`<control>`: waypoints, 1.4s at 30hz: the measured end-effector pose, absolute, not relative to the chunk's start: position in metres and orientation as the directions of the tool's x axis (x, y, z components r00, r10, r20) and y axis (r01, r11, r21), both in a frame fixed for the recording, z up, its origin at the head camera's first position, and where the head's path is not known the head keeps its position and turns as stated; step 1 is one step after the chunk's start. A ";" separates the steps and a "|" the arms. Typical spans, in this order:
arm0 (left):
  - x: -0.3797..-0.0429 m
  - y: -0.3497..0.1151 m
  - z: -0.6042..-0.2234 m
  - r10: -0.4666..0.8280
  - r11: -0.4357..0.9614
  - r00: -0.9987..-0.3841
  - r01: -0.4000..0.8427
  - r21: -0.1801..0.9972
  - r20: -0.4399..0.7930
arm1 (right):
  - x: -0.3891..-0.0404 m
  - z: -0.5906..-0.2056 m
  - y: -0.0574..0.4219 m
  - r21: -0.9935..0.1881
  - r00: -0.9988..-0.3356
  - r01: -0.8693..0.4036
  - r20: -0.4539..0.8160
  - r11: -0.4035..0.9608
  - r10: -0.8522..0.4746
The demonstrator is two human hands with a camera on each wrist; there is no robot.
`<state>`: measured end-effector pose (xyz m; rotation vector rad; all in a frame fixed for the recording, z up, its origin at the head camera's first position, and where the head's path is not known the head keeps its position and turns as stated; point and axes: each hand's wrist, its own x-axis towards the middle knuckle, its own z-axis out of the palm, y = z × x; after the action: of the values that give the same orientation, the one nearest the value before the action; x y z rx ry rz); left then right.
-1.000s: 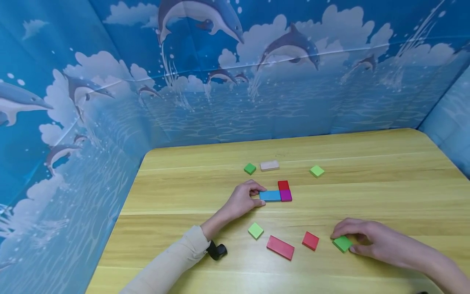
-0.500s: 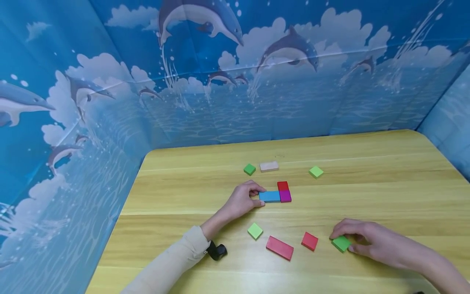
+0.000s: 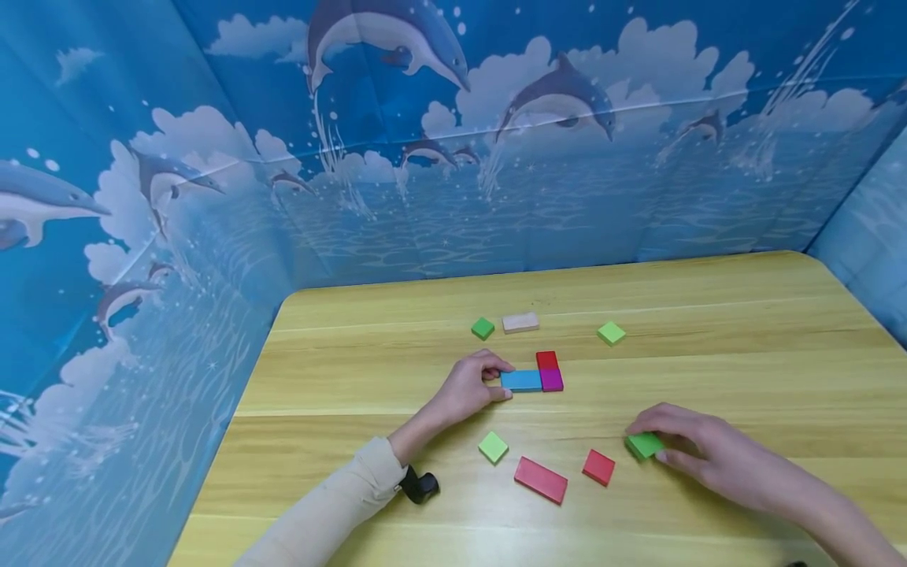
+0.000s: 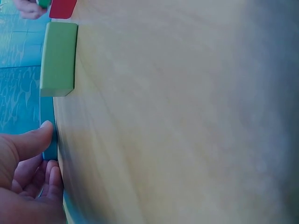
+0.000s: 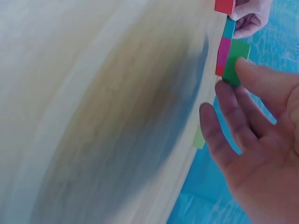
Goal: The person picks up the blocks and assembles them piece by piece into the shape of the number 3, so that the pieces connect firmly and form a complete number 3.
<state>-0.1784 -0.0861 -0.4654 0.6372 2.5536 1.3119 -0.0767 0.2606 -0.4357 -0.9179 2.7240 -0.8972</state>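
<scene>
My left hand pinches the left end of a flat blue block between thumb and fingers. A purple block sits against the blue one's right end, and a red block lies directly behind the purple one. In the right wrist view, a green block is pinched between the thumb and fingers of my right hand. The head view shows this right hand at the right of the table, with the green block tilted just off the wood.
Near the front lie a light green block, a long pinkish-red block and a small red block. Farther back are a dark green block, a pale pink block and another light green block. A dolphin-print curtain borders the table.
My right hand has lifted the green block from the table and shifted slightly left and away from me. The left hand stays at the blue block.
</scene>
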 end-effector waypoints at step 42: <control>-0.177 -0.086 -0.465 0.445 0.496 -0.895 0.256 0.829 0.010 | -0.103 -0.426 0.192 -0.645 -0.888 -0.338 -0.023 0.685 -0.460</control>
<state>-0.1772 -0.0859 -0.4652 0.6026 2.5340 1.3527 -0.1028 0.1918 -0.4257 -0.6494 2.7126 -0.9834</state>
